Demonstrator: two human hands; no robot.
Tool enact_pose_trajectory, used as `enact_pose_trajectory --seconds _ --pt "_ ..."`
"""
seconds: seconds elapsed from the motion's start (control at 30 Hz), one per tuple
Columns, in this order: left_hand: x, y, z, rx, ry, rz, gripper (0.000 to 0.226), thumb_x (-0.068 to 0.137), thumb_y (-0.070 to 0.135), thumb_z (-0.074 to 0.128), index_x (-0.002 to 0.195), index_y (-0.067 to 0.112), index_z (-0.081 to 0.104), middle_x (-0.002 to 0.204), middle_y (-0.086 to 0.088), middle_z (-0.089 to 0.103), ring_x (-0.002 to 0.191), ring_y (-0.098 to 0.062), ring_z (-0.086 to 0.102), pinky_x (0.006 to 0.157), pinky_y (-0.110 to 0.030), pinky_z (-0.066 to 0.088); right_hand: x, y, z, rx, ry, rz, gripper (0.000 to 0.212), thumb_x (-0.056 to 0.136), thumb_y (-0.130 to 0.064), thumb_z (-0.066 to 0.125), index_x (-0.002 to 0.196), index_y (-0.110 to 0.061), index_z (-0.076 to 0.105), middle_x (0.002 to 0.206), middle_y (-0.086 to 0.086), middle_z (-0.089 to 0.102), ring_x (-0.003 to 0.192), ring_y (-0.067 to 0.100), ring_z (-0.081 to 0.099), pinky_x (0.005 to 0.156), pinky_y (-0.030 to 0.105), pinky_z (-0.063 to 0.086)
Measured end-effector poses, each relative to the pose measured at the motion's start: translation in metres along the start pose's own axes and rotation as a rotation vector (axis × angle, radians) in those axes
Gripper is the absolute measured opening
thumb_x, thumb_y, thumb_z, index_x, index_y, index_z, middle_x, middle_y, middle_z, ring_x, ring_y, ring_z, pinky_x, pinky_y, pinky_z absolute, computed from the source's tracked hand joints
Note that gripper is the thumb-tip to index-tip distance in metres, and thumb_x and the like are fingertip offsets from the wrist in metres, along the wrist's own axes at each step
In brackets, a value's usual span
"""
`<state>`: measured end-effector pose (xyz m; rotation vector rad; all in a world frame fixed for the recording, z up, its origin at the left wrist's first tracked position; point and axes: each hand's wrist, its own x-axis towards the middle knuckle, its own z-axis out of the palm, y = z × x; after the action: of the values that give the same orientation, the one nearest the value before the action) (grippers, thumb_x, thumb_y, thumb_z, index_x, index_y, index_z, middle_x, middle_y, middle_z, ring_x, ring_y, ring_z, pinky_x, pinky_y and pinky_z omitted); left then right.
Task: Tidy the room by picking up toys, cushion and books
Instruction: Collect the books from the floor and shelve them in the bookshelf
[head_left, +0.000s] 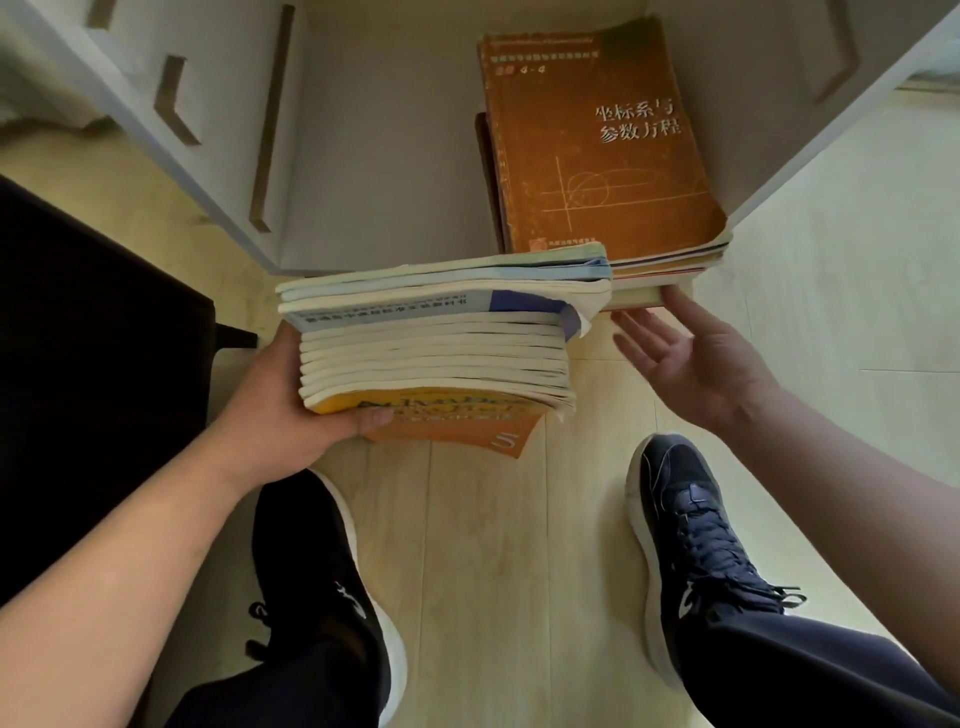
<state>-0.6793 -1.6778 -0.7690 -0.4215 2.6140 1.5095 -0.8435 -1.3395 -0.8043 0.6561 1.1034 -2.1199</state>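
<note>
The stack of books is gripped by the left hand; the right hand is spread wide. The shelf is seen at 12 o'clock from it.

You have soft, moderate light, brightest on the floor right of the stack, where pale boards wash out nearly to white. Left of the stack the dark furniture sinks to black with no detail. Behind the stack the shelf interior is grey and dim. Shadows are faint and soft-edged, as beside the shoes below the stack. Your whole picture is slightly soft: print on the stack's spines smears, while the title on the orange book behind it reads clearly. Wide-angle bending splays the shelf walls and stretches your forearms toward the corners.
</note>
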Motion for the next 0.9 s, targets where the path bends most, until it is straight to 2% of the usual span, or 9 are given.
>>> enact_pose_trajectory --seconds 0.1,0.17,0.23,0.3,0.37,0.53,0.63,0.77,0.9 --pt "-0.001 0.000 0.000 -0.015 -0.009 0.000 0.090 0.055 0.028 0.086 0.135 0.021 0.044 0.115 0.027 0.062 0.108 0.022 0.052 0.088 0.002 0.040 -0.008 0.006 -0.019 -0.361 -0.146 0.241 0.097 0.069 -0.047 0.088 0.151 -0.032 0.038 0.146 0.010 0.055 0.128 0.034 0.058 0.109 0.055 0.044" --pt "-0.001 -0.002 0.000 -0.021 -0.004 -0.008 0.087 0.056 0.024 0.088 0.132 0.025 0.043 0.112 0.029 0.061 0.106 0.023 0.052 0.086 0.003 0.040 -0.013 0.013 -0.024 -0.632 -0.297 0.390 0.121 0.052 -0.030 0.099 0.153 -0.040 0.033 0.155 0.008 0.044 0.137 0.035 0.049 0.111 0.055 0.041" --pt "-0.001 -0.004 0.001 -0.038 0.002 -0.025 0.086 0.056 0.020 0.089 0.128 0.030 0.042 0.108 0.032 0.062 0.104 0.024 0.053 0.084 0.003 0.040 -0.011 0.026 -0.018 -0.968 -0.370 0.406 0.134 0.050 -0.018 0.098 0.155 -0.049 0.019 0.163 0.000 0.028 0.146 0.031 0.035 0.113 0.050 0.040" --pt "-0.001 -0.005 0.000 -0.049 -0.011 -0.030 0.087 0.053 0.026 0.087 0.127 0.032 0.041 0.105 0.042 0.061 0.104 0.024 0.053 0.084 0.003 0.041 -0.006 0.047 -0.001 -1.183 -0.428 0.283 0.143 0.046 -0.029 0.100 0.153 -0.054 0.009 0.163 -0.007 0.026 0.148 0.027 0.029 0.116 0.049 0.036" --pt "-0.002 -0.005 -0.002 -0.054 -0.037 -0.033 0.090 0.052 0.029 0.085 0.130 0.029 0.041 0.107 0.045 0.059 0.107 0.022 0.053 0.086 0.002 0.041 -0.002 0.065 0.017 -1.265 -0.455 0.097 0.141 0.045 -0.042 0.100 0.152 -0.048 0.009 0.154 -0.008 0.040 0.144 0.025 0.036 0.115 0.050 0.038" --pt "-0.003 -0.008 -0.008 -0.048 -0.085 -0.021 0.103 0.052 0.037 0.086 0.143 0.018 0.040 0.126 0.019 0.060 0.122 0.005 0.054 0.101 -0.014 0.045 0.017 0.076 0.029 -1.322 -0.467 -0.232 0.124 0.064 -0.055 0.090 0.155 -0.010 0.018 0.146 0.009 0.046 0.135 0.030 0.047 0.104 0.053 0.049" --pt "-0.002 -0.009 -0.011 -0.042 -0.102 -0.018 0.108 0.054 0.048 0.092 0.143 0.019 0.040 0.131 0.015 0.060 0.126 -0.003 0.053 0.107 -0.030 0.045 0.012 0.078 0.021 -1.357 -0.411 -0.347 0.108 0.063 -0.060 0.084 0.150 -0.019 0.037 0.135 0.000 0.056 0.125 0.023 0.056 0.098 0.048 0.054" --pt "-0.001 -0.013 -0.011 -0.051 -0.122 -0.043 0.105 0.055 0.048 0.093 0.142 0.026 0.039 0.130 0.019 0.059 0.127 -0.001 0.052 0.108 -0.034 0.044 0.005 0.078 0.024 -1.382 -0.356 -0.394 0.083 0.058 -0.068 0.077 0.129 -0.029 0.060 0.124 -0.005 0.063 0.118 0.016 0.060 0.095 0.044 0.057" --pt "-0.001 -0.019 -0.006 -0.036 -0.178 -0.085 0.102 0.051 0.048 0.092 0.140 0.026 0.047 0.130 0.018 0.062 0.125 0.000 0.054 0.109 -0.035 0.045 -0.004 0.074 0.035 -1.409 -0.305 -0.416 0.068 0.054 -0.072 0.070 0.115 -0.043 0.061 0.117 -0.007 0.066 0.111 0.015 0.061 0.094 0.040 0.056"
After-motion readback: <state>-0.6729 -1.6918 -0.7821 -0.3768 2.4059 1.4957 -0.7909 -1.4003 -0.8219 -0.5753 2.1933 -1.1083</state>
